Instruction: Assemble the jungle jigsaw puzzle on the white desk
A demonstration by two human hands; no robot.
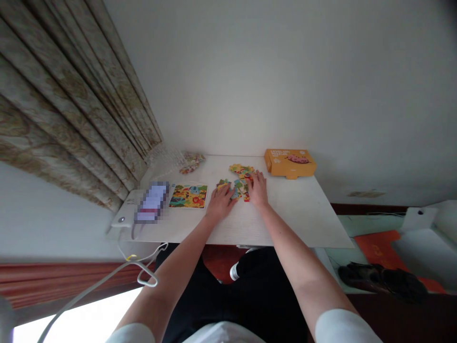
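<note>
Colourful jigsaw puzzle pieces (240, 177) lie in a loose cluster on the white table (293, 214). My left hand (220, 202) rests flat on the table, its fingertips on the pieces at the cluster's left side. My right hand (257, 188) lies on the pieces at the right side, fingers spread over a red piece. A finished picture card with jungle animals (188, 196) sits just left of my left hand. An orange puzzle box (290, 162) stands at the table's back right.
A phone (152, 202) lies at the table's left end with a white cable (107, 278) hanging off. More loose pieces (192, 161) sit at the back left by a patterned curtain (71, 105). Dark shoes (382, 280) lie on the floor to the right.
</note>
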